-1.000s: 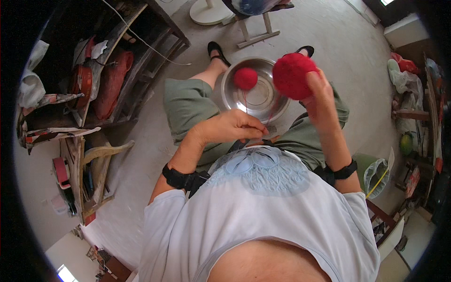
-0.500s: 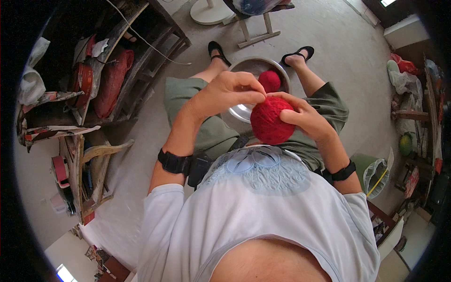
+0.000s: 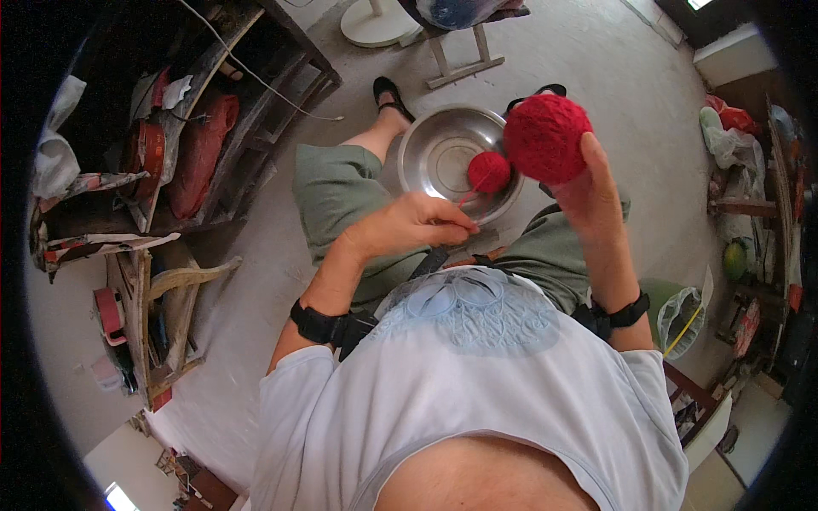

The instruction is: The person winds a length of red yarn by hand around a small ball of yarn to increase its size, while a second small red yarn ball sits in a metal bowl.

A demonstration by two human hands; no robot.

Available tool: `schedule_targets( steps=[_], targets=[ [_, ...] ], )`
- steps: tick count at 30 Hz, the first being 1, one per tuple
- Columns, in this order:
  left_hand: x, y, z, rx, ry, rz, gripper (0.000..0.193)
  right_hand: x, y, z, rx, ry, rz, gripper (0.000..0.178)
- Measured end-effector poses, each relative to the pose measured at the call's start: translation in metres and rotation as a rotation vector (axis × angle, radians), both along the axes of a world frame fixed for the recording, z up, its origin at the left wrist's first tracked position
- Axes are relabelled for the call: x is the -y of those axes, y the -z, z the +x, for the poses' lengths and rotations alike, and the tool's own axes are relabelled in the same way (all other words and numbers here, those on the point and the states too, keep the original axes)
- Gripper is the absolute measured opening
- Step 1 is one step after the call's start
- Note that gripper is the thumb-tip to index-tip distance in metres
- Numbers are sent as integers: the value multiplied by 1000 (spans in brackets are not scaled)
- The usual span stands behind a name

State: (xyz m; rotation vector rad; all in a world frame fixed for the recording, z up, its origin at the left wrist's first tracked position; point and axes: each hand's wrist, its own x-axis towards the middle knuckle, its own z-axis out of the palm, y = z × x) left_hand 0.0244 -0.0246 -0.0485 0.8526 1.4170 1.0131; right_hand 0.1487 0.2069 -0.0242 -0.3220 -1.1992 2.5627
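Since half a second ago, your big red yarn ball (image 3: 548, 139) has moved up and out to the right, your left hand has dropped lower, and the small red yarn ball (image 3: 489, 172) has shifted within the basin. You have the big ball raised over the basin's right rim, grasped in your right hand (image 3: 592, 183), thumb along its right side, the other fingers mostly hidden. Your left hand (image 3: 415, 225) is pinched at the fingertips on a red strand (image 3: 466, 198) that runs to the small ball. That ball sits in the right part of the metal basin (image 3: 424, 162), between your legs in green shorts (image 3: 336, 192). Beyond lies the grey floor (image 3: 596, 68), with a lined green bin (image 3: 654, 300) to your right.
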Motion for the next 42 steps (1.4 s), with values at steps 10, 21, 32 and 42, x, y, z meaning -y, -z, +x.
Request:
schedule_targets(
  steps=[10,21,32,42],
  targets=[
    [9,13,8,8,-2,-84,26,-32,-11,-8,-96,254,-86,58],
    [-1,-89,-10,-315,39,370,13,8,27,-11,154,205,1026,64],
    [-22,-35,-45,-211,-388,246,16,24,4,6,139,-463,334,68],
    [6,42,-18,60,-310,79,22,7,-7,3,-74,-7,-65,66]
  ],
)
